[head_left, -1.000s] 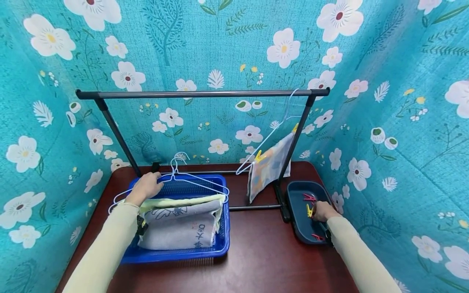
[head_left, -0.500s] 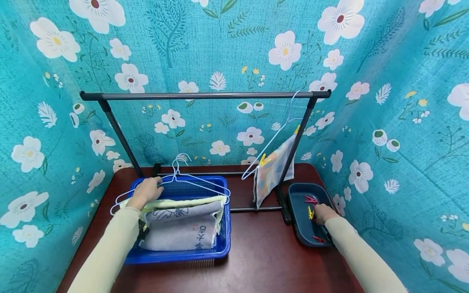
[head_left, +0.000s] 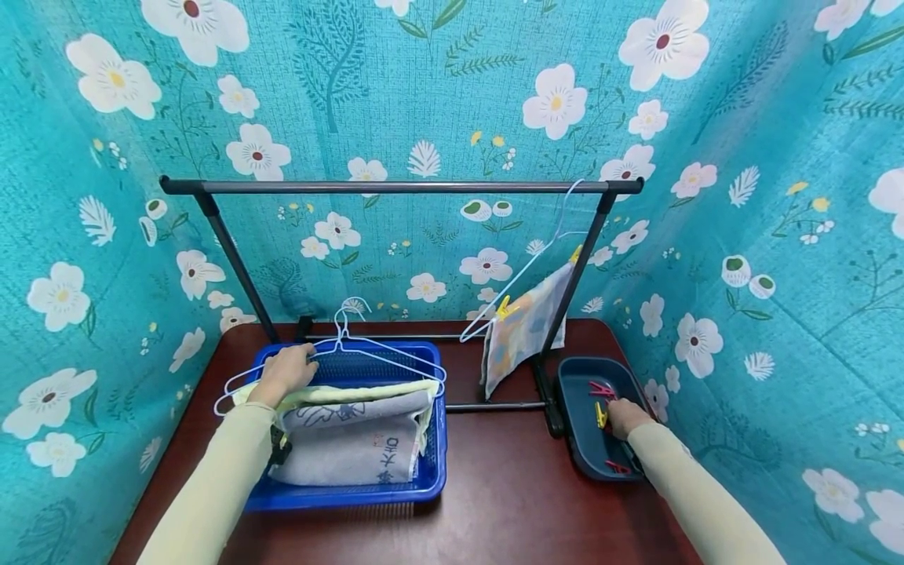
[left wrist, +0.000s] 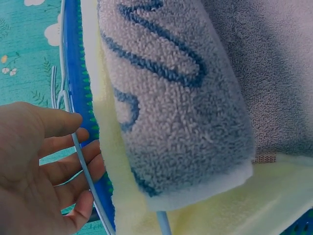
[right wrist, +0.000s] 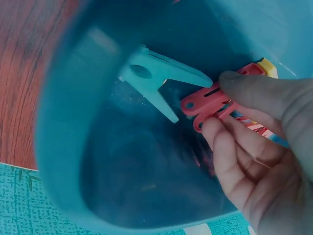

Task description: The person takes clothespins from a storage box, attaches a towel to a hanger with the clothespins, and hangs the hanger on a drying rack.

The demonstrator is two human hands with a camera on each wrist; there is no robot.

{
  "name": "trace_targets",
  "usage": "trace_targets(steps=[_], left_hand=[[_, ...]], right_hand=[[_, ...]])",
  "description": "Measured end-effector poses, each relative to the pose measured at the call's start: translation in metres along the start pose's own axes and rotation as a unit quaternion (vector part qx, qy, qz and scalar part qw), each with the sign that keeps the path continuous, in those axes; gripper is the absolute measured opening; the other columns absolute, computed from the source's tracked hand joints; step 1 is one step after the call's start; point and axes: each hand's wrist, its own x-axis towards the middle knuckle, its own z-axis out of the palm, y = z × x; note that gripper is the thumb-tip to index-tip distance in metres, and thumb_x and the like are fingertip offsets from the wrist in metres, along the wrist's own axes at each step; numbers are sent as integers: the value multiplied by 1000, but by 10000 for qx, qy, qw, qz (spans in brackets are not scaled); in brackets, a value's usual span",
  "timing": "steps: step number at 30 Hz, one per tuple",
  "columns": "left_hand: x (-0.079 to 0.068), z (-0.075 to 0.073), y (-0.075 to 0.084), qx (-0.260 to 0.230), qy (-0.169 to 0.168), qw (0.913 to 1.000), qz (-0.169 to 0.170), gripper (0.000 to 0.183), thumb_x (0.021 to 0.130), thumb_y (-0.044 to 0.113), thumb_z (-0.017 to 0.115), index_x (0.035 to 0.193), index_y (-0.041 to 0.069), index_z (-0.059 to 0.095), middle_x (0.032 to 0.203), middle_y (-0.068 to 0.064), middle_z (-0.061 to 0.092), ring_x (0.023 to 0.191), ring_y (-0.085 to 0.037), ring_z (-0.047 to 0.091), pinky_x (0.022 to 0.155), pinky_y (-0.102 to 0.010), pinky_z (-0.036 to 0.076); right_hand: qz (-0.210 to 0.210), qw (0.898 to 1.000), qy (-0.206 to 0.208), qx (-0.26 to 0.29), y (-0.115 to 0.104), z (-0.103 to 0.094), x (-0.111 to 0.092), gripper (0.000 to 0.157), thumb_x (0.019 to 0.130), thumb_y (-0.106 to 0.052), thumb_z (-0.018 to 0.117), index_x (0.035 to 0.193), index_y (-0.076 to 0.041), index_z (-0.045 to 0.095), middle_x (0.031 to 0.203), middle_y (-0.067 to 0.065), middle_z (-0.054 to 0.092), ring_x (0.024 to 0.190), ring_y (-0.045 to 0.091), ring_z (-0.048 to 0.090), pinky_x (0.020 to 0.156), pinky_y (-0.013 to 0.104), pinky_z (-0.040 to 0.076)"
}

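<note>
My left hand pinches the wire of a light-blue clothes hanger between thumb and fingers, at the back left of the blue basket. Its hook points up, and the left wrist view shows the wire passing between the fingertips. Grey and pale-yellow towels lie folded in the basket, right beside this hand. Over in the dark basin, my right hand pinches a red clothespin between thumb and fingers. A teal clothespin lies close to its tip.
A dark metal rack spans the table. From its right end hangs another hanger with a patterned towel clipped by yellow clothespins. More clothespins lie in the basin. Flowered curtain surrounds the table.
The hanging patterned towel sways slightly on its hanger. Both hands stay nearly in place, the right still low in the basin, while the head view shifts a little.
</note>
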Motion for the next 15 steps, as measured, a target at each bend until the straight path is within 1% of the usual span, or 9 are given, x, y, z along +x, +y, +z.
trace_targets(steps=[5, 10, 13, 15], left_hand=[[0, 1, 0, -61, 33, 10000, 19, 34, 96, 15, 52, 124, -4, 55, 114, -24, 60, 103, -41, 55, 83, -56, 36], [2, 3, -2, -148, 106, 9998, 61, 33, 96, 17, 50, 122, -3, 57, 114, -24, 60, 101, -40, 56, 84, -57, 36], [3, 4, -5, -294, 125, 9995, 74, 31, 97, 17, 48, 119, -2, 58, 108, -21, 62, 94, -36, 57, 83, -57, 37], [3, 3, -6, -415, 147, 9990, 84, 30, 98, 18, 46, 116, -2, 59, 99, -17, 63, 86, -31, 56, 79, -54, 40]], right_hand=[[-19, 9998, 48, -197, 1, 2, -1, 9, 81, 3, 67, 78, -3, 61, 67, 8, 51, 61, 23, 48, 59, 37, 44], [3, 9996, 13, -284, -3, -2, -6, 9, 82, 1, 67, 77, -4, 61, 66, 8, 51, 61, 23, 48, 59, 36, 44], [48, 9995, -47, -295, -6, -4, -8, 7, 84, -1, 65, 78, -3, 61, 68, 8, 51, 62, 23, 48, 60, 37, 44], [63, 9995, -95, -278, -7, -5, -8, 4, 85, -2, 63, 82, -2, 61, 69, 9, 52, 63, 24, 48, 61, 38, 43]])
